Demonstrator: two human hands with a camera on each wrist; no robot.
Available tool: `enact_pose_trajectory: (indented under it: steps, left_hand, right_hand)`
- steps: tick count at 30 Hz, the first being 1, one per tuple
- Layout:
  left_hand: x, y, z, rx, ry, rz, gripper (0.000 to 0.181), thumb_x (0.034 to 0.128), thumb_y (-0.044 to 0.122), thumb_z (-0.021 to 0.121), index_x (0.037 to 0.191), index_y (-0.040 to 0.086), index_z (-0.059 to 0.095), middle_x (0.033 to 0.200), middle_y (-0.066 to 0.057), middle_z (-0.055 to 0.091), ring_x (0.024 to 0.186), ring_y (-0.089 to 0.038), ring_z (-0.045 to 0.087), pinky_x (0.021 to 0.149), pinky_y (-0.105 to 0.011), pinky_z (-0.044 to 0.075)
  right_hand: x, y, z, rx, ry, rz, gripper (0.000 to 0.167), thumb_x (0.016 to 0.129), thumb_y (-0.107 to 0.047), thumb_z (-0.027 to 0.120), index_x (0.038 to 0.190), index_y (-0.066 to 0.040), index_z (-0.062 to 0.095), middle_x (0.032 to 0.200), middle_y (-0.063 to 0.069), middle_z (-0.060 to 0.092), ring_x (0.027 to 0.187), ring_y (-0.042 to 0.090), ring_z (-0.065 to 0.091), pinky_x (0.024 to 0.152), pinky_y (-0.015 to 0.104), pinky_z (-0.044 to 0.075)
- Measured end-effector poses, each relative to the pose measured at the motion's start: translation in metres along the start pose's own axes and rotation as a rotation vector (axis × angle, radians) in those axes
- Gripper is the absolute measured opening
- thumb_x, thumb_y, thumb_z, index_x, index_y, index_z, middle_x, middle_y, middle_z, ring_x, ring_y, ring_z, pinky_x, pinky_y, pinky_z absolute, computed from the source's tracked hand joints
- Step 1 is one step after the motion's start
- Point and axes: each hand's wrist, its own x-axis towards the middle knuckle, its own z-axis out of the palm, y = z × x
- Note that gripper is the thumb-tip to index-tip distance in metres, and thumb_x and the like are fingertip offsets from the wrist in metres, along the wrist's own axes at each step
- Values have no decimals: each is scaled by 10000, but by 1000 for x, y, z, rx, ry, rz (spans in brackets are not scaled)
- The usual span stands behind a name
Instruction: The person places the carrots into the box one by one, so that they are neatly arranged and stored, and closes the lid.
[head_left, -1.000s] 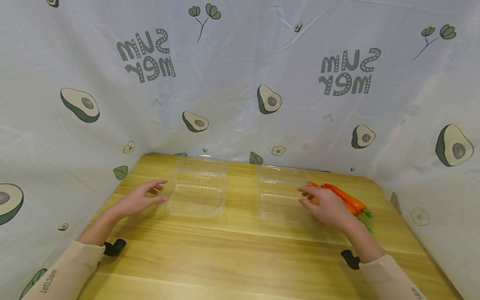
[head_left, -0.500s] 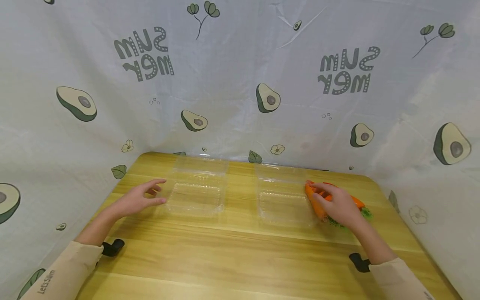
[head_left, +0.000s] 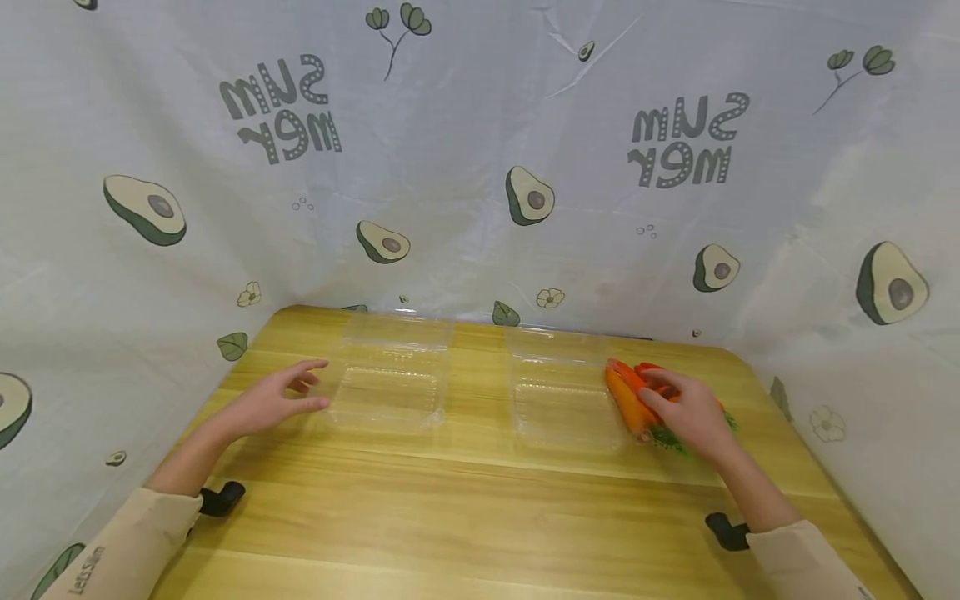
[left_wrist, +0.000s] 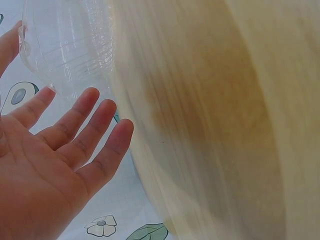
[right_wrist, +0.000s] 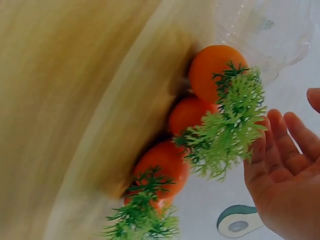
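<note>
My left hand (head_left: 277, 400) hovers at the left edge of a clear plastic clamshell container (head_left: 386, 398). In the left wrist view its fingers (left_wrist: 82, 145) spread loosely and hold nothing. A second clear container (head_left: 564, 412) lies to the right, its lid folded back like the first. Against its right side rests a bunch of orange carrots (head_left: 628, 400) with green leafy tops (right_wrist: 227, 122). My right hand (head_left: 693, 417) is over the carrots, thumb and fingers apart, partly covering them. In the right wrist view the fingers lie close to the leaves; whether they touch is unclear.
Both containers stand on a wooden tabletop (head_left: 450, 508), near its back edge. A white cloth (head_left: 465, 150) printed with avocados and lettering hangs behind and on both sides. A black strap piece (head_left: 222, 500) sits at the left wrist, another (head_left: 727, 531) at the right.
My right hand has moved right, off the right container's edge and further over the carrots, so the leftmost carrot shows. The left hand has stayed in place. The head view has shifted slightly.
</note>
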Motion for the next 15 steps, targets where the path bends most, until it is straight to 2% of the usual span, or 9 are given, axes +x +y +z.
enact_pose_trajectory:
  steps: [4,8,15]
  left_hand:
    - [-1,0,0,-4,0,0,720,978,363,664,1557,75,345,1409,-256,529,1251,-420,523,950,-589,466]
    - [-1,0,0,1,3,3,720,977,364,665,1555,75,348,1406,-254,531,1251,-421,526,956,-589,465]
    - [-1,1,0,0,4,9,718,978,359,664,1554,70,347,1401,-253,535,1251,-420,526,958,-590,465]
  right_hand:
    - [-1,5,0,-8,10,15,461,1008,-276,626,1358,21,591,1057,191,678,864,263,602,607,267,490]
    - [-4,11,1,-22,17,15,450,987,-240,655,1330,46,601,1067,179,670,856,247,585,618,261,477]
    - [-7,16,7,-70,-13,41,487,947,-286,712,1308,29,623,1006,151,648,756,208,510,576,291,423]
